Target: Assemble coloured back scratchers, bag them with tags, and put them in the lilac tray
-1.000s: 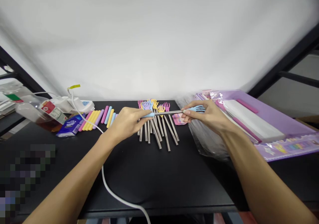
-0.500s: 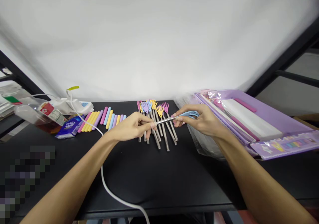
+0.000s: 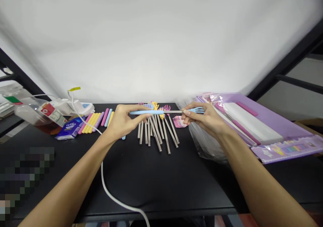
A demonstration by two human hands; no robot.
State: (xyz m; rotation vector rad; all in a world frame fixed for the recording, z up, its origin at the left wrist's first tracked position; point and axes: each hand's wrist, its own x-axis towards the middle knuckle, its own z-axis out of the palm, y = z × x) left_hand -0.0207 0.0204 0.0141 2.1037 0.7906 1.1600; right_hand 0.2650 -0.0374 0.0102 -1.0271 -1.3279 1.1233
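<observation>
In the head view, my left hand (image 3: 126, 119) is closed round a light blue handle tube (image 3: 156, 112), held level above the table. The tube's right end meets the metal rod of a back scratcher (image 3: 173, 112); how far the rod goes inside is hidden. My right hand (image 3: 204, 117) pinches the scratcher near its light blue claw head (image 3: 197, 110). Beneath and behind them lies a fanned pile of similar back scratchers (image 3: 157, 132), with bare metal rods and pink, yellow, blue and purple claw heads. Partly behind my left hand is a row of coloured handle tubes (image 3: 94, 122).
On the right a purple display box (image 3: 272, 116) stands by a clear plastic bag (image 3: 209, 146) and a small pink packet (image 3: 179, 121). To the left are a bottle (image 3: 37, 114), a blue tissue pack (image 3: 70, 128) and a power strip (image 3: 87, 108). A white cable (image 3: 111, 193) crosses the table.
The back scratcher has turned from tilted to level and risen slightly. A blue handle tube now shows in my left hand at the rod's end, where earlier only the rod was visible.
</observation>
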